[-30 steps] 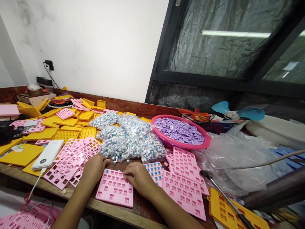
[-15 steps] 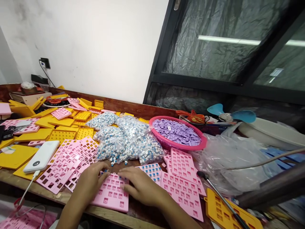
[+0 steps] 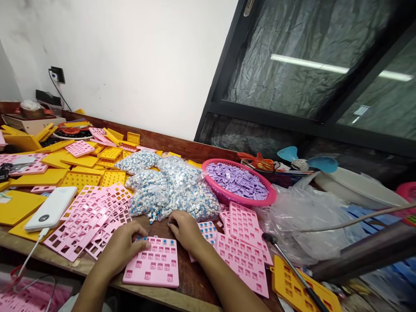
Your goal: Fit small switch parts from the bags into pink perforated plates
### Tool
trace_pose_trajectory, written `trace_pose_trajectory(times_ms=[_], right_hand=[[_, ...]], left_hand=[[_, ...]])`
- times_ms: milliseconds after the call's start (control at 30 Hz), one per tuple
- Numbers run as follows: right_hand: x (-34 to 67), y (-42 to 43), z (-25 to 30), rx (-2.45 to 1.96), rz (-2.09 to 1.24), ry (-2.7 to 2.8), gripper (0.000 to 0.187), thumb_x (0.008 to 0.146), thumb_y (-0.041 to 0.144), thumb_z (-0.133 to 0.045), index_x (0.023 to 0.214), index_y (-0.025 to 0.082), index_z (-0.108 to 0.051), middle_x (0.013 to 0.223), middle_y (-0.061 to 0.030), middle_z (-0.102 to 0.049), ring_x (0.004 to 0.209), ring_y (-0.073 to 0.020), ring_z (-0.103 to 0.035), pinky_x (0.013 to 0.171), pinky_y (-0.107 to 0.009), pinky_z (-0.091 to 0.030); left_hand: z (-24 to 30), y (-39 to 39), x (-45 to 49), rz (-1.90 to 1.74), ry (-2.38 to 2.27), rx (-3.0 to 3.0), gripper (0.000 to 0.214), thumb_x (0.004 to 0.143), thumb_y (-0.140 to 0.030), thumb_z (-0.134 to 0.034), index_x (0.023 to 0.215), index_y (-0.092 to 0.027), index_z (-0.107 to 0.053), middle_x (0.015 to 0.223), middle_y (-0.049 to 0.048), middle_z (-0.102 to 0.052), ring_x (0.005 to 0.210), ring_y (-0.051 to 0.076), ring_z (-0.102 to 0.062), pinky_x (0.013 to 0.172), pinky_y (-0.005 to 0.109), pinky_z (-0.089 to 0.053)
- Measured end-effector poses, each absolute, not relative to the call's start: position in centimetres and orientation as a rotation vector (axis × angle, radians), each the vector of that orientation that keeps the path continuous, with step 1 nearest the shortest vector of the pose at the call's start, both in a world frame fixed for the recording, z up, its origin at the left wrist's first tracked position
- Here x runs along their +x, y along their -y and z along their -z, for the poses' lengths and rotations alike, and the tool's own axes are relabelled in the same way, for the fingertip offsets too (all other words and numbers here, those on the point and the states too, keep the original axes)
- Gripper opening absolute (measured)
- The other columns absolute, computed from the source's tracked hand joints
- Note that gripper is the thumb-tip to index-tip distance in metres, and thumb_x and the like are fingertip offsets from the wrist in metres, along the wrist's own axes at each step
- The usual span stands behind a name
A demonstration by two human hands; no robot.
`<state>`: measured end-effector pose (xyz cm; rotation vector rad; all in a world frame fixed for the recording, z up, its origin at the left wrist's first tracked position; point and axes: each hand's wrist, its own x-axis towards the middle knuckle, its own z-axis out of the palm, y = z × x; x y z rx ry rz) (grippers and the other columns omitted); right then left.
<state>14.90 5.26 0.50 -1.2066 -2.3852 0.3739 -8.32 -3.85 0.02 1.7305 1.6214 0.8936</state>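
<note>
A pink keyboard plate (image 3: 154, 265) lies flat near the table's front edge, with a few blue-topped switches along its far row. My left hand (image 3: 121, 249) rests on its left far corner, fingers curled, thumb on the top row. My right hand (image 3: 184, 229) is just beyond the plate's far right corner, fingers bent down at the foot of the clear bags of blue-and-white switches (image 3: 169, 193). What its fingertips pinch is hidden. A second pink plate with blue switches (image 3: 209, 229) lies right of that hand.
Pink frames (image 3: 94, 216) and a white power bank (image 3: 51, 209) lie left. Yellow plates (image 3: 65, 169) cover the far left. A pink basket of purple keycaps (image 3: 238, 183) stands behind, more pink plates (image 3: 243, 242), crumpled plastic (image 3: 305, 221) and a metal rod (image 3: 292, 271) to the right.
My right hand has moved off the plate, up to the edge of the switch bags. My left hand slid down onto the plate's far left corner. The camera has shifted slightly.
</note>
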Motion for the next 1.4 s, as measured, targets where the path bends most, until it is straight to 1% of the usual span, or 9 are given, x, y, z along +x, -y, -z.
trace_pose_trajectory(times_ms=[133,200,467,667,867,1000,1133,1300,1400], right_hand=[[15.1,-3.8,-2.0,-0.977,-0.587,2.379,0.027,0.09,0.011,-0.066,0.113,0.023,-0.071,0.102,-0.0034,-0.069,0.096,-0.0191,-0.063,0.086,-0.03,-0.047],[15.1,-3.1,-2.5,-0.835,-0.736,2.384,0.028,0.093,0.013,-0.063,0.116,0.026,-0.072,0.103,-0.0035,-0.068,0.098,-0.0182,-0.064,0.088,-0.03,-0.047],[15.2,-4.1,-1.8,-0.904,-0.756,2.305,0.025,0.08,0.002,-0.071,0.094,0.021,-0.078,0.095,-0.0026,-0.076,0.092,-0.0196,-0.067,0.085,-0.031,-0.047],[15.5,-4.3,-1.2,-0.963,-0.821,2.262,0.019,0.081,0.01,-0.076,0.093,0.023,-0.08,0.093,-0.001,-0.08,0.087,-0.0197,-0.069,0.081,-0.031,-0.048],[14.9,-4.0,-1.4,-0.937,-0.776,2.244,0.013,0.08,0.01,-0.078,0.082,0.023,-0.079,0.088,-0.0013,-0.078,0.087,-0.0201,-0.068,0.084,-0.032,-0.048],[14.9,-4.0,-1.7,-0.965,-0.749,2.302,0.014,0.081,0.01,-0.078,0.082,0.024,-0.079,0.085,0.0002,-0.079,0.084,-0.0197,-0.067,0.083,-0.033,-0.046],[15.1,-3.9,-1.6,-0.96,-0.651,2.353,0.014,0.084,0.015,-0.079,0.093,0.026,-0.079,0.092,0.0005,-0.078,0.091,-0.0208,-0.065,0.088,-0.035,-0.042],[15.3,-3.7,-1.5,-0.942,-0.538,2.435,0.006,0.088,0.019,-0.076,0.087,0.024,-0.076,0.094,-0.0007,-0.076,0.094,-0.0209,-0.063,0.088,-0.036,-0.04],[15.2,-3.6,-1.2,-0.95,-0.494,2.439,0.006,0.089,0.018,-0.076,0.088,0.023,-0.075,0.091,-0.0005,-0.076,0.091,-0.0201,-0.064,0.086,-0.036,-0.04]], left_hand=[[0.1,4.3,-8.2,-0.9,-1.657,1.723,0.014,0.079,-0.035,-0.073,0.088,-0.023,-0.073,0.091,0.0009,-0.073,0.085,0.021,-0.064,0.077,0.031,-0.045],[0.4,4.1,-7.8,-0.915,-1.682,1.711,0.014,0.08,-0.033,-0.073,0.09,-0.024,-0.073,0.094,0.0007,-0.074,0.088,0.021,-0.065,0.08,0.031,-0.045],[0.5,3.0,-5.0,-0.906,-1.968,1.824,0.008,0.088,-0.03,-0.067,0.092,-0.024,-0.071,0.104,0.0036,-0.073,0.096,0.024,-0.066,0.082,0.033,-0.043],[0.3,3.5,-6.0,-0.905,-1.74,1.816,0.015,0.091,-0.035,-0.064,0.097,-0.026,-0.075,0.103,0.0027,-0.073,0.092,0.021,-0.066,0.081,0.032,-0.045],[-0.4,2.9,-5.4,-0.839,-1.876,1.78,0.008,0.085,-0.031,-0.071,0.091,-0.026,-0.071,0.099,0.0001,-0.073,0.091,0.02,-0.066,0.076,0.029,-0.04],[-0.6,2.7,-5.2,-0.811,-1.837,1.789,0.007,0.085,-0.031,-0.072,0.09,-0.026,-0.071,0.1,-0.0008,-0.072,0.091,0.019,-0.066,0.073,0.028,-0.038],[-0.7,3.0,-5.5,-0.831,-1.81,1.783,0.008,0.084,-0.031,-0.074,0.091,-0.027,-0.074,0.104,-0.0007,-0.072,0.091,0.018,-0.067,0.077,0.028,-0.041],[-0.6,3.5,-5.7,-0.845,-1.689,1.838,0.022,0.096,-0.031,-0.056,0.101,-0.028,-0.077,0.104,0.002,-0.071,0.094,0.019,-0.067,0.082,0.03,-0.045],[-0.1,3.6,-5.4,-0.878,-1.744,1.892,0.026,0.098,-0.028,-0.052,0.103,-0.026,-0.078,0.105,0.0047,-0.069,0.098,0.021,-0.065,0.084,0.031,-0.046]])
